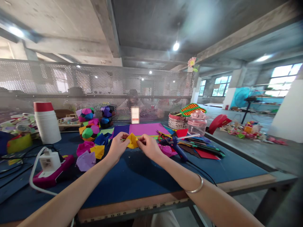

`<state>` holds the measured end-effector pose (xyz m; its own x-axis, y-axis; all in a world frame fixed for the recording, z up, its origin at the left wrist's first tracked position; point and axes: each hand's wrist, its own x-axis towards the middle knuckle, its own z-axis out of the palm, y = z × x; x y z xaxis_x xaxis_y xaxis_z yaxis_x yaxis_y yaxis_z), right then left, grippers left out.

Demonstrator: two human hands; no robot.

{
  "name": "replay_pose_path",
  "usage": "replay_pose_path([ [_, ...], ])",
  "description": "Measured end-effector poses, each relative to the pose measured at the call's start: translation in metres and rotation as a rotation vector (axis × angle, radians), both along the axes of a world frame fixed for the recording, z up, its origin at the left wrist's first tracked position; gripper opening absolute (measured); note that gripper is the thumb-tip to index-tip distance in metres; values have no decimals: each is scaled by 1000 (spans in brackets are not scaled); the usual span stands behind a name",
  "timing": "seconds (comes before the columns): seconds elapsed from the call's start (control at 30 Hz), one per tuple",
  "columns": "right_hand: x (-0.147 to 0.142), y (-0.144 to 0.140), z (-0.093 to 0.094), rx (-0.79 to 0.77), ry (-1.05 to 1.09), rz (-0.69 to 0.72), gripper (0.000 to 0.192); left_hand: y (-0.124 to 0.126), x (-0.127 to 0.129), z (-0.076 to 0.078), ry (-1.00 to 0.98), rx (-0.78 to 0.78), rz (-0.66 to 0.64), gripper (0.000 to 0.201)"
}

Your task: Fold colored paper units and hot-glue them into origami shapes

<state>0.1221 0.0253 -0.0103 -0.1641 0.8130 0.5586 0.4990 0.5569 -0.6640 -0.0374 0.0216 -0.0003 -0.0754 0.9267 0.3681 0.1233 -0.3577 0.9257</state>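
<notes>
Between my two bare hands, out over the blue tabletop (137,181), comes the small yellow folded-paper piece (132,141), caught from the head camera. My left hand (118,145) is pinching its left edge, thumb against fingers; my right hand (149,147) is pinching the right edge, so neither is nearer. One paper point rises between the two grips, though its long axis is hard to call. Just to the right of my right hand lies the dark-blue glue gun (178,151); over on the left, the lilac folded-paper piece (86,161) rests apart from my left hand. Now the tricky bits: my fingertips cover both edges, the underside folds are hidden, and whatever's behind the grey perforated screen (106,77) is a blur.
</notes>
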Motion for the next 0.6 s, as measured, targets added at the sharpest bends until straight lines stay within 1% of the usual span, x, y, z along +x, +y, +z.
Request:
replay_pose_path([
  [0.13,3,4,-2,67,-40,-32,8,-3,3,0,57,-1,-101,33],
  [0.23,4,2,0,93,-73,-51,7,-6,4,1,56,-64,-169,34],
  [0.33,4,0,2,120,-99,-48,7,-10,4,4,13,-145,-229,34],
  [0.5,7,-1,3,189,-201,8,13,-12,2,7,11,-250,-264,36],
  [0.6,7,-2,3,222,-260,-13,15,-11,2,4,24,-283,-290,35],
])
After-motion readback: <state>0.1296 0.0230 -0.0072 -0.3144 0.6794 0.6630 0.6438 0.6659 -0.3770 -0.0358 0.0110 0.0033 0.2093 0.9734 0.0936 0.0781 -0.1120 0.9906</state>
